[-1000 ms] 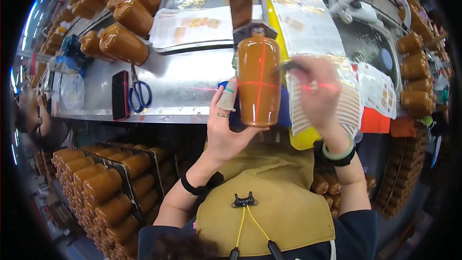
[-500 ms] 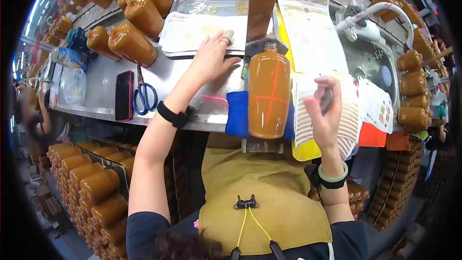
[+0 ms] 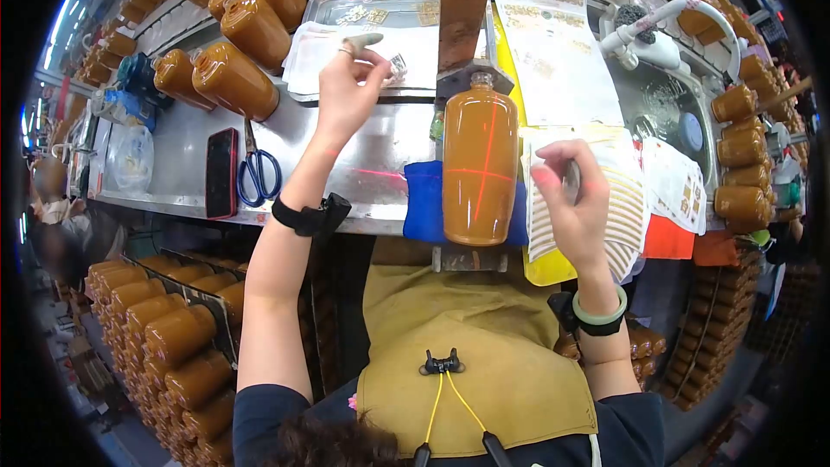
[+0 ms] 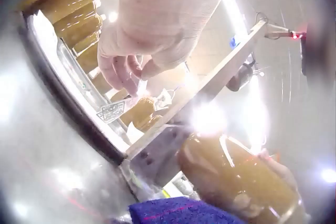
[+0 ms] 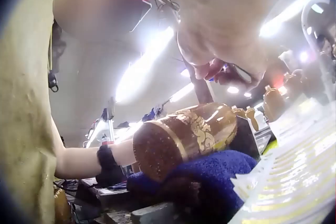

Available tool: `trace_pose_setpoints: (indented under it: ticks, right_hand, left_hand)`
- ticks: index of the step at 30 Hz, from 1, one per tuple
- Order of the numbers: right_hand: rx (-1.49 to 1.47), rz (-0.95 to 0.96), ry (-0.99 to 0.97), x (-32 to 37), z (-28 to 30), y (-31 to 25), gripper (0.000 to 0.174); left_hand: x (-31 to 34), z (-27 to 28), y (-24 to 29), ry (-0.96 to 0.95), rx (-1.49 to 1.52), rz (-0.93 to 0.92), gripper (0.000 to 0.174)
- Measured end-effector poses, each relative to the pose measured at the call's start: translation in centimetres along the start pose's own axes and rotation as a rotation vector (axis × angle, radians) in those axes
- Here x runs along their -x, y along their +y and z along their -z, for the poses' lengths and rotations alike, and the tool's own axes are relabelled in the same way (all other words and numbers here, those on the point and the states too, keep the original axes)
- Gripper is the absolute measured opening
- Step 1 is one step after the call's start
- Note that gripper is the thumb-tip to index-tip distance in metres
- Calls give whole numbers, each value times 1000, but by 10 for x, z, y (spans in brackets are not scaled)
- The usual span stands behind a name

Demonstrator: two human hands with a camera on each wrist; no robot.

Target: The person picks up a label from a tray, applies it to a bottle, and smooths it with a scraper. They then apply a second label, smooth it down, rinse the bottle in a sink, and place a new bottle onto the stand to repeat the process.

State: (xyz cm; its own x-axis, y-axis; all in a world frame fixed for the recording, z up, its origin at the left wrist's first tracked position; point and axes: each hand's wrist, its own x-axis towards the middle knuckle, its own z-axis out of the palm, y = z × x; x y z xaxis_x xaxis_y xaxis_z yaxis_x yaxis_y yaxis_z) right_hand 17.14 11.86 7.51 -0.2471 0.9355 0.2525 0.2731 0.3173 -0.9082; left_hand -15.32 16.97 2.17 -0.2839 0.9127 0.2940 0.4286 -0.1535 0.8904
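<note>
My left hand (image 3: 350,95) is raised over the white sheets (image 3: 307,60) in the metal tray, pinching a small clear decal (image 4: 113,111) with a dark printed pattern. A light cover sits on one of its fingers. In front of me a glossy brown bottle (image 3: 481,147) lies on a blue cloth (image 3: 424,199), its neck pointing away, with a red laser cross on it. Gold scrollwork decorates its side in the right wrist view. To its right my right hand (image 3: 584,207) hovers above striped sheets (image 3: 618,207), fingers curled round a small dark piece mostly hidden in the palm.
A wooden post (image 3: 458,9) rises behind the bottle's neck. Scissors (image 3: 259,175) and a phone (image 3: 221,173) lie on the left of the metal bench. More brown bottles (image 3: 233,82) stand at back left. Right of the decal sheets is a sink with a white faucet (image 3: 674,13).
My left hand left the bottle's side, reached to the tray's sheets, and now lifts a small decal there. My right hand drew back from the bottle's side and stays at its right.
</note>
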Motion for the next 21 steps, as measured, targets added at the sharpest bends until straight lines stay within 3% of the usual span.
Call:
trace_pose_setpoints:
  ticks: [2, 5, 8, 12, 15, 18, 21]
  right_hand:
    - [9, 13, 7, -9, 1, -4, 12]
    - [36, 179, -16, -29, 0, -16, 9]
    - [-14, 216, -60, -48, -14, -35, 11]
    - [97, 296, -164, -64, -33, -60, 28]
    - [198, 472, -53, -68, -52, -60, 37]
    - [189, 472, -31, -73, -64, -48, 41]
    - [143, 406, -58, -73, -66, -47, 31]
  left_hand:
    - [1, 9, 8, 25, 174, 102, 41]
    - [8, 14, 26, 35, 290, 84, 44]
    - [24, 12, 65, 47, 395, 44, 44]
    - [44, 8, 109, 57, 493, 7, 42]
    - [54, 3, 131, 55, 593, -39, 40]
    - [56, 3, 135, 63, 614, -78, 40]
    - [55, 4, 136, 89, 639, -95, 38]
